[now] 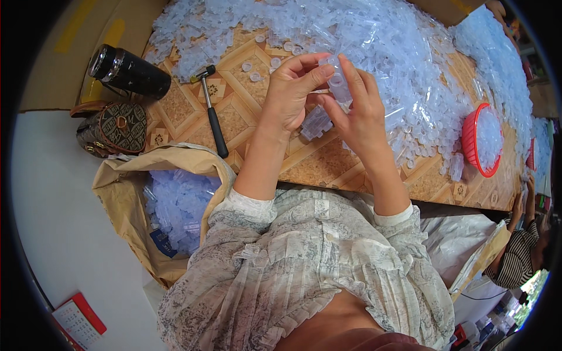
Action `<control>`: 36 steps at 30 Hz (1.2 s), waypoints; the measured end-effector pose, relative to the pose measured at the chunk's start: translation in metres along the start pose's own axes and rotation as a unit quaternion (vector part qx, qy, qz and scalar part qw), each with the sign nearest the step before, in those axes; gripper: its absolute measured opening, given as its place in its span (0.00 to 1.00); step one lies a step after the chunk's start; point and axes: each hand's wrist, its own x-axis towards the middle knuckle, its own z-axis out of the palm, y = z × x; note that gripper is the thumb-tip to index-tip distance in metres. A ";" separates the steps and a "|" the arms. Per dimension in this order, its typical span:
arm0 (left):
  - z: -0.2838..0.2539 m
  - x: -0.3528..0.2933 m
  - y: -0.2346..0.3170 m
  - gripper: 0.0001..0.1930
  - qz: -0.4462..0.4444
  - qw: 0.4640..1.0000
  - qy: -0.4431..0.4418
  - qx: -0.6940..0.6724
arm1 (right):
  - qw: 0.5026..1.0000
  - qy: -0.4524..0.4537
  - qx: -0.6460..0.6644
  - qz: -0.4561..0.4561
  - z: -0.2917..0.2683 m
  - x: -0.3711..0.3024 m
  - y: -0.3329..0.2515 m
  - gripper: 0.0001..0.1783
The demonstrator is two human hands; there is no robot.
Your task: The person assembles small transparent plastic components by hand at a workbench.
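Over the table, both of my hands meet at a small clear plastic part [338, 83] that has a round ring on it. The thumb and forefinger of my left hand [290, 90] pinch its upper left side. From the other side, my right hand [364, 114] grips it between thumb and fingers. Just below the hands, a small cluster of clear plastic pieces [317, 123] lies on the tabletop. Several loose clear rings [255, 76] are scattered to the left of it. A large heap of clear plastic pieces [386, 35] spreads behind my hands.
A hammer [214, 114] lies left of my hands, near a black flask [132, 71] and a patterned brown bag [114, 128]. At my left side stands an open paper sack [132, 219] holding clear pieces. A red basket [470, 137] is at the right; another person [521, 248] sits beyond.
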 end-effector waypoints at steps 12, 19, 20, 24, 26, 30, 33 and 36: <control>-0.016 -0.005 0.005 0.17 0.057 0.995 -0.065 0.047 | 0.948 -0.139 0.169 0.230 -0.016 0.006 -0.023 0.27; -0.041 0.005 0.026 0.09 0.149 0.987 0.013 -0.061 | 0.981 -0.147 0.013 0.126 -0.015 0.023 0.017 0.14; -0.038 0.005 0.024 0.10 0.160 0.985 0.021 -0.063 | 0.980 -0.178 -0.032 0.078 -0.006 0.021 0.019 0.11; -0.037 0.004 0.024 0.10 0.152 0.983 0.031 -0.097 | 0.966 -0.247 -0.054 0.049 0.022 0.022 0.006 0.09; -0.049 0.006 0.025 0.11 0.150 0.984 0.027 -0.093 | 0.966 -0.250 -0.049 0.043 0.035 0.023 0.002 0.09; -0.045 0.003 0.027 0.14 0.142 0.981 0.024 -0.129 | 0.940 -0.305 -0.152 0.011 0.056 0.023 0.009 0.10; -0.045 0.004 0.023 0.17 0.113 0.987 0.000 -0.116 | 0.937 -0.299 -0.178 -0.005 0.058 0.023 0.013 0.11; -0.042 0.001 0.021 0.19 0.099 0.990 0.005 -0.101 | 0.951 -0.267 -0.158 0.001 0.057 0.021 0.012 0.11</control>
